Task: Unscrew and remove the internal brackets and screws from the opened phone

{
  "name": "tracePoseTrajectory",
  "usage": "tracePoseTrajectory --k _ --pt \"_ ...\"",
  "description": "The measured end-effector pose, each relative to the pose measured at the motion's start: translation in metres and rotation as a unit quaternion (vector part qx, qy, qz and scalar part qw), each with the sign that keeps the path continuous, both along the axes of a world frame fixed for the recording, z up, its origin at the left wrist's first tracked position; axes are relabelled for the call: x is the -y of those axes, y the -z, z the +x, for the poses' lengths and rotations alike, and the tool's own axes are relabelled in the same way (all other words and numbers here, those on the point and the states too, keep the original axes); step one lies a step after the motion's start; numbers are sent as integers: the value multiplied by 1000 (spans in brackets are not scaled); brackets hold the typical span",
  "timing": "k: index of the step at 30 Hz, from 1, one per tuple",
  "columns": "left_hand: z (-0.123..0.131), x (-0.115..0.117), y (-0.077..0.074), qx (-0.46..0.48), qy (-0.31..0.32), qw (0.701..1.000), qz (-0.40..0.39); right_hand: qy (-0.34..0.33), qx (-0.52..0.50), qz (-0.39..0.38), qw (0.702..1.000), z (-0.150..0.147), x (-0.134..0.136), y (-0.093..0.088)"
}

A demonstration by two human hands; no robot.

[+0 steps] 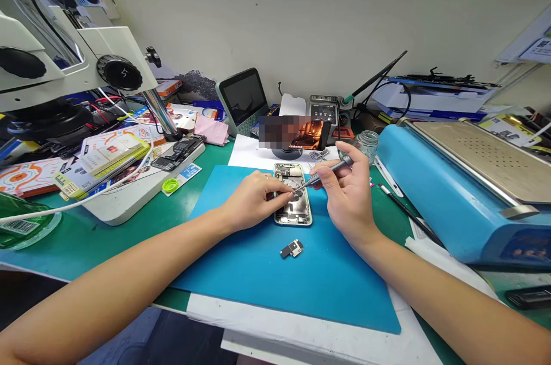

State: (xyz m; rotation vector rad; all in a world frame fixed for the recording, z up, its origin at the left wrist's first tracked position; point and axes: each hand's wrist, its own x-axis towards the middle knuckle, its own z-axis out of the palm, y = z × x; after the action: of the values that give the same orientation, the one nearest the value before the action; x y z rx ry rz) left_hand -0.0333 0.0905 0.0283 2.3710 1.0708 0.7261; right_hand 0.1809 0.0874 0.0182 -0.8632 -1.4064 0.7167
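Note:
An opened phone (296,213) lies on a blue work mat (241,273), its inner parts exposed. My right hand (350,193) is closed on a grey screwdriver (321,175), whose shaft slants down left to the phone's middle. My left hand (253,198) rests over the phone's left edge, thumb and forefinger pinched together right by the screwdriver's tip. Whatever is between those fingertips is too small to make out. Nearer to me on the mat lies a small black-and-silver phone part (292,248), apart from both hands.
Behind the mat a phone playing video (312,135) stands propped near a glass jar (365,144) and a smart display (243,98). A blue machine with a metal plate (456,193) flanks my right arm. At left are a microscope (124,61), boxes (107,152) and a green cap (170,185).

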Motion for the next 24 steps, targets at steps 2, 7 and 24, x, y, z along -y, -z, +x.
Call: tracePoseTrajectory --k 2,7,24 --pt "0 0 1 3 3 1000 3 -2 1 -1 1000 0 0 0" --pt "0 -1 2 11 14 1000 7 -1 6 -5 1000 0 1 -1" --pt "-2 -1 1 34 -11 999 -2 -38 -8 -37 999 -1 4 -6"
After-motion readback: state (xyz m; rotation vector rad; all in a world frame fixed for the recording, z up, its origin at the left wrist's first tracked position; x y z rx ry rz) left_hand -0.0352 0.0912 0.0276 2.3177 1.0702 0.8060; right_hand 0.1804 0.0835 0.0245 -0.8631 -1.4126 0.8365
